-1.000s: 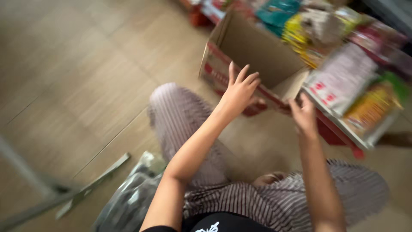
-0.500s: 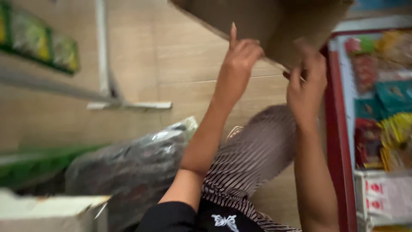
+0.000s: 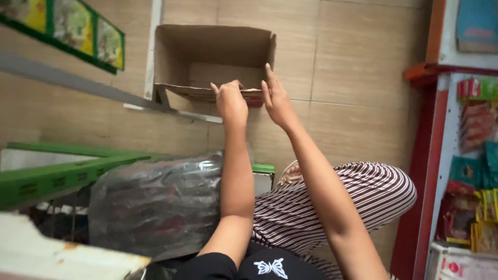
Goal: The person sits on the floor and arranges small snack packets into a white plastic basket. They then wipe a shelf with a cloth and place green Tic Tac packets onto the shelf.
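An empty brown cardboard box [image 3: 218, 49] stands open on the tiled floor ahead of me, its near flap folded down toward me. My left hand [image 3: 230, 101] grips the edge of that near flap, fingers curled over it. My right hand [image 3: 276, 98] rests flat against the flap's right end and the box's right corner, fingers stretched upward. Both forearms reach forward over my striped trousers [image 3: 332, 207].
A large clear plastic bag of dark packets [image 3: 155, 202] lies at my left. Green shelf rails [image 3: 57, 173] and a grey shelf edge [image 3: 78, 85] stand on the left. A red shelf unit with hanging snack packets [image 3: 467, 155] fills the right side.
The view has swung round and the box has come down from a lifted, tilted position to rest on the floor, with both hands still on its near edge.
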